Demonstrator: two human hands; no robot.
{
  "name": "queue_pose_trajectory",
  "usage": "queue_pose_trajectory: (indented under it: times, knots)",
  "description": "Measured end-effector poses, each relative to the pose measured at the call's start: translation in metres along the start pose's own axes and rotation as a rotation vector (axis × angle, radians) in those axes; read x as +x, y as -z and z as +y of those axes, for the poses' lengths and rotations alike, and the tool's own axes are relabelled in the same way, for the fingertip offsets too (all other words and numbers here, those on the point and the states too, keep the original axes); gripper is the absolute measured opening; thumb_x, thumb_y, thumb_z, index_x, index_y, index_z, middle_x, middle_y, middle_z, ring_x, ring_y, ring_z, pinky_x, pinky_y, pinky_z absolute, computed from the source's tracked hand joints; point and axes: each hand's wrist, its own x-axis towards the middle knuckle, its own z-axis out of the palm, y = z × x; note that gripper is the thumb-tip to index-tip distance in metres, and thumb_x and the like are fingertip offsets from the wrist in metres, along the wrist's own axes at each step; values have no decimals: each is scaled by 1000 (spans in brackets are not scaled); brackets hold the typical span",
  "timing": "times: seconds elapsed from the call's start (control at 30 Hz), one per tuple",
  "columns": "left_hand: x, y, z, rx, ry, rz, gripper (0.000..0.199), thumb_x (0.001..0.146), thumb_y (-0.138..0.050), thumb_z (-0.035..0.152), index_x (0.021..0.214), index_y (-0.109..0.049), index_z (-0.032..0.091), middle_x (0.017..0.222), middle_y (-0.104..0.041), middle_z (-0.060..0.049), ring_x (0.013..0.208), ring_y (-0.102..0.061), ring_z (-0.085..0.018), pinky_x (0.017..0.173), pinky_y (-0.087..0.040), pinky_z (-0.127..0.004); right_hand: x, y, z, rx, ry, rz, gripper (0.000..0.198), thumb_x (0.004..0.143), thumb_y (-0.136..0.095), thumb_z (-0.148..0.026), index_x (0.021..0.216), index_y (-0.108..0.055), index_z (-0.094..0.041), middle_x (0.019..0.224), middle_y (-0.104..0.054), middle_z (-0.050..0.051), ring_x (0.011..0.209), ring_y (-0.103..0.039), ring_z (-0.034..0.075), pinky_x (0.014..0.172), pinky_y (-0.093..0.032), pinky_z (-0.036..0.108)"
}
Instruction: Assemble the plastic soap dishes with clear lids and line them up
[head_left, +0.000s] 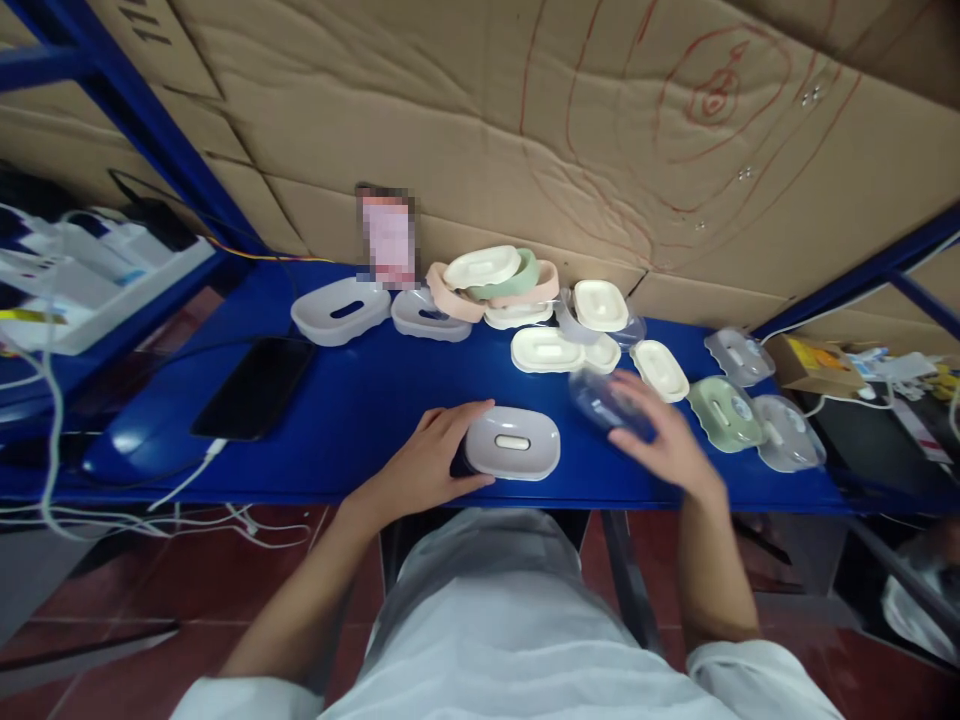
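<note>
The left hand [427,462] steadies a grey oval soap-box base [513,443] at the blue surface's [360,400] near edge, grip loosely cupped; the blurred right hand [664,440] grasps a clear lid [600,402]; fitting it squarely seems next.

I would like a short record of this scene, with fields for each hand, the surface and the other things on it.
left hand: left hand rests against the grey dish, grip partly closed round its end
right hand: right hand over a clear lid, blurred; hold cannot be told
surface: blue table
back row: pile of trays, white, pink and green
left side: black phone with white cable
</note>
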Motion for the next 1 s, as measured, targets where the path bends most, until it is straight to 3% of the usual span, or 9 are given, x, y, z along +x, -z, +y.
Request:
queue_pose_trajectory:
  times: [0.13, 0.23, 0.37, 0.53, 0.8, 1.0]
  knots:
    - [0, 3, 1, 8, 0, -23, 102, 93, -82, 56, 173, -26, 27, 168, -52, -16, 146, -57, -38, 119, -45, -52, -18, -66, -82, 119, 218, -310, 66, 105, -67, -48, 167, -46, -38, 173, -45, 7, 160, -46, 32, 124, -52, 55]
    - [-1, 0, -2, 12, -11, -14, 106, 92, -83, 57, 175, -22, 28, 170, -49, -17, 146, -57, -38, 119, -45, -53, -8, -88, -108, 51, 377, -318, 60, 109, -61, -43, 167, -46, -35, 176, -41, 7, 168, -31, 31, 131, -43, 57]
    - [-3, -5, -7, -7, -12, -5, 102, 94, -81, 57, 174, -24, 29, 170, -49, -15, 148, -55, -37, 121, -43, -52, 2, -92, -110, -65, 538, -215, 54, 108, -65, -42, 160, -56, -27, 170, -50, 13, 168, -30, 34, 130, -44, 58]
    - [-4, -2, -8, -43, 24, -36, 100, 95, -77, 65, 174, -27, 31, 171, -47, -13, 151, -50, -37, 123, -41, -51, 1, -91, -106, -125, 651, -202, 54, 107, -67, -40, 158, -57, -27, 166, -54, 13, 167, -30, 36, 127, -47, 60]
    - [-4, 1, -5, -59, 38, -66, 98, 94, -79, 61, 173, -29, 31, 172, -46, -11, 153, -49, -36, 125, -39, -49, -1, -94, -105, -162, 714, -176, 55, 105, -69, -41, 157, -59, -27, 165, -55, 13, 166, -30, 39, 124, -47, 62]
    - [-1, 2, -4, -42, 32, -83, 102, 94, -80, 62, 174, -26, 29, 173, -45, -13, 153, -48, -37, 126, -38, -50, 1, -91, -108, -91, 625, -214, 52, 107, -66, -43, 156, -61, -29, 168, -51, 12, 165, -33, 37, 125, -47, 61]
